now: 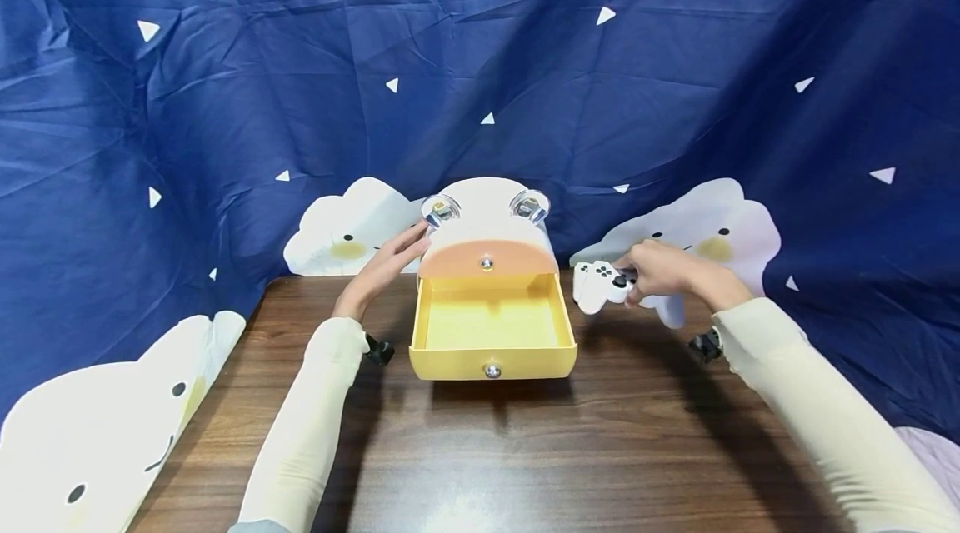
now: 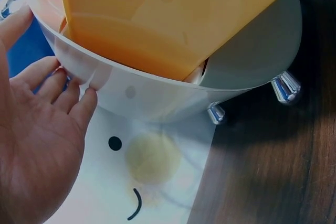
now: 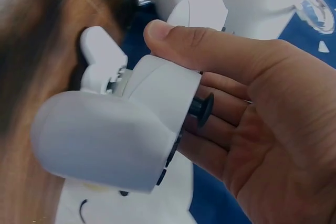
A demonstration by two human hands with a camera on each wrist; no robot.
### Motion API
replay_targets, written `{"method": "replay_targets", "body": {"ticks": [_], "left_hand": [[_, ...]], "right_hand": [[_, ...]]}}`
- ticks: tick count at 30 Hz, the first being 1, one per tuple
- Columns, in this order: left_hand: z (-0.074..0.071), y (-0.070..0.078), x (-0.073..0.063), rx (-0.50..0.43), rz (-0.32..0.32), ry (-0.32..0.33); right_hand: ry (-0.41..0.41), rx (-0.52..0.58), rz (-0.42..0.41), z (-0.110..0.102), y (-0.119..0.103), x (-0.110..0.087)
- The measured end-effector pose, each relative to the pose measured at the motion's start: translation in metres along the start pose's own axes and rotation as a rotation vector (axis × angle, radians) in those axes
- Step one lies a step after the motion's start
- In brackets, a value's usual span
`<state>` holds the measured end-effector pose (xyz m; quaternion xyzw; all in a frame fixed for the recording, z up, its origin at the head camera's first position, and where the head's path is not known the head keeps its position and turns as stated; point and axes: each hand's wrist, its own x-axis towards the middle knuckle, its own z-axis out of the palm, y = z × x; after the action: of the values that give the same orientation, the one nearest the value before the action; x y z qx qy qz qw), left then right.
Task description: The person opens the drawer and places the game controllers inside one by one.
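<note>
A small white drawer cabinet (image 1: pixel 487 212) with two chrome rings on top stands at the back of the table. Its lower yellow drawer (image 1: pixel 450 364) is pulled out with a bare floor inside, while the orange upper drawer (image 1: pixel 457 260) is closed. My left hand (image 1: pixel 384 265) rests its extended fingertips against the cabinet's left side, as the left wrist view shows. To the right of the cabinet, my right hand (image 1: pixel 662 266) grips a white game controller (image 1: pixel 592 290) by one end, thumb on one face and fingers on the other. The controller's black thumbstick (image 3: pixel 202 109) faces the palm.
The dark wooden table (image 1: pixel 495 458) extends in front of the cabinet. A blue curtain (image 1: pixel 487 58) with white triangles hangs close behind. White cloud shapes with faces show behind the table and along its left edge. Black wrist cameras sit under both wrists.
</note>
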<state>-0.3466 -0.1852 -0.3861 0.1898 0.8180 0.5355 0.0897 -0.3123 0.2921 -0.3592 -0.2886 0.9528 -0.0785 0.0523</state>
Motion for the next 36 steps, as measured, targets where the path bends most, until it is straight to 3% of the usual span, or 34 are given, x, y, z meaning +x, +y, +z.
{"method": "replay_targets", "body": {"ticks": [16, 26, 36], "left_hand": [[0.001, -0.002, 0.002, 0.001, -0.008, 0.000], [0.001, 0.000, 0.001, -0.002, 0.007, -0.003], [-0.001, -0.033, 0.019, 0.010, 0.015, 0.015]], "right_hand": [[0.024, -0.066, 0.006, -0.032, -0.033, -0.003], [0.057, -0.098, -0.083, -0.047, -0.055, -0.008], [0.053, -0.109, -0.101, -0.062, -0.073, -0.009]]}}
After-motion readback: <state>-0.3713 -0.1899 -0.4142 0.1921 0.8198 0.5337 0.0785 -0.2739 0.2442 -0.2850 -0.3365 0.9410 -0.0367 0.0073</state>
